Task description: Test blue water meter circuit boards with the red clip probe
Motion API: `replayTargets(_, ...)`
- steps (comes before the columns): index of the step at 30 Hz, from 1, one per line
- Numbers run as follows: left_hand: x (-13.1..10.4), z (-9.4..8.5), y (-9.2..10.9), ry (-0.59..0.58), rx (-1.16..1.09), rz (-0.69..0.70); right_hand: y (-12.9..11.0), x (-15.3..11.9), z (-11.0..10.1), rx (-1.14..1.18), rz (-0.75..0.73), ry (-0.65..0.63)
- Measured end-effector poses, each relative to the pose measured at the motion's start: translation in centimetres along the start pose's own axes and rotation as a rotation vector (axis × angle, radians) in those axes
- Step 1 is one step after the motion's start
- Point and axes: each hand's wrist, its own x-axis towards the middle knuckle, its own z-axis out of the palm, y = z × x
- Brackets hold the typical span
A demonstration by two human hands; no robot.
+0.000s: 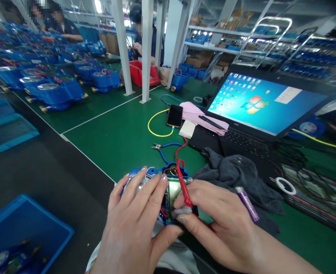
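Note:
My left hand lies over the left part of a blue water meter, fingers stretched across its round dial and thumb at the near edge. The meter's open housing shows a greenish display and thin red and black wires. Between thumb and fingers, my right hand pinches the end of a red cable just above the display. Its tip is hidden by the fingers. The cable runs back toward a small white block. Behind the meter lie blue-handled cutting pliers.
A laptop, pink cloth, phone, dark grey cloth and purple battery-like cylinder lie at right. Many blue meters and a red bin stand farther back. A blue crate is lower left. Other people work behind.

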Motion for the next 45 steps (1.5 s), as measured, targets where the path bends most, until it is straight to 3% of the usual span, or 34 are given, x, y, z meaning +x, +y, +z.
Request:
replayTargets(6,0.1,0.2,-0.17,0.025,0.01,0.015,0.17,0.12,0.02,0.032,0.022,-0.021)
replayTargets(10,0.12,-0.13,0.31,-0.027,-0.014,-0.038,0.22,0.13,-0.08,0.015,0.068,-0.003)
replayTargets(17,0.0,-0.27,0.7,-0.022,-0.05,-0.09,0.31,-0.05,-0.48,0.196,0.263,0.042)
replayTargets(25,0.16,-0.08,0.42,-0.039,-0.048,-0.072,0.21,0.0,-0.33,0.073,0.036,0.047)
replayTargets(45,0.34,-0.04,0.39,-0.042,-0.058,-0.072,0.29,-0.53,-0.37,-0.02,-0.094,0.012)
